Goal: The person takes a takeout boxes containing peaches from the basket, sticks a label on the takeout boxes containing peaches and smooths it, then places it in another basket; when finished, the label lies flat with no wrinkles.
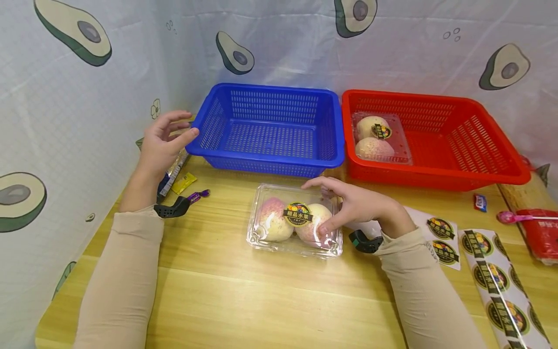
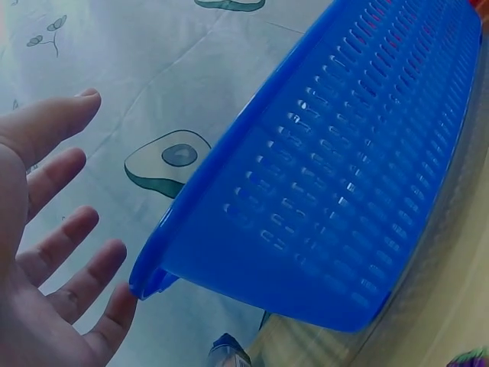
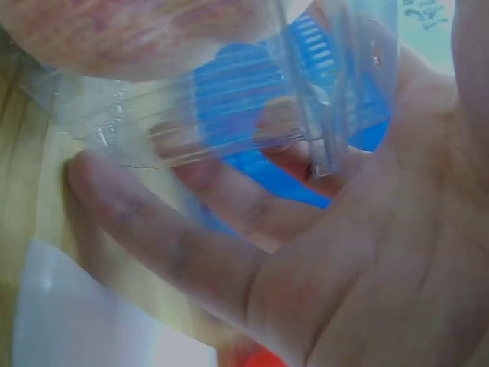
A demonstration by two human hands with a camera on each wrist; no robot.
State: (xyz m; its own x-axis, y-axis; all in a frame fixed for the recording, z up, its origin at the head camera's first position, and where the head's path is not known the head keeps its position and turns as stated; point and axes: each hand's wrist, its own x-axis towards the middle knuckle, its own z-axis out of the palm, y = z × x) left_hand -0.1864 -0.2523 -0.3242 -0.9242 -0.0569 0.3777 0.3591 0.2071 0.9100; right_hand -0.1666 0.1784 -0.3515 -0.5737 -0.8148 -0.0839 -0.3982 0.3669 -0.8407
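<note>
My right hand (image 1: pixel 357 203) grips the right side of a clear plastic clamshell box (image 1: pixel 287 245) on the table, thumb over its front right and fingers behind. Inside sit two round pink-and-cream fruits (image 1: pixel 273 220), and a black fruit sticker (image 1: pixel 298 214) marks the lid. From the right wrist view, the fingers (image 3: pixel 168 237) curve about the clear box wall. My left hand (image 1: pixel 163 138) is raised at the left end of a blue basket (image 1: pixel 270 162), fingers spread and holding nothing. Its fingertips come right by the basket rim (image 2: pixel 153 260) in the left wrist view.
At the back right stands a red basket (image 1: pixel 436 172) with another fruit box (image 1: pixel 403 140) inside. Sticker sheets (image 1: pixel 497 276) lie on the right of the wooden table. Small wrapped candies (image 1: pixel 184 182) sit by the left forearm. A lollipop (image 1: pixel 507 217) and red packet (image 1: pixel 540 237) lie far right.
</note>
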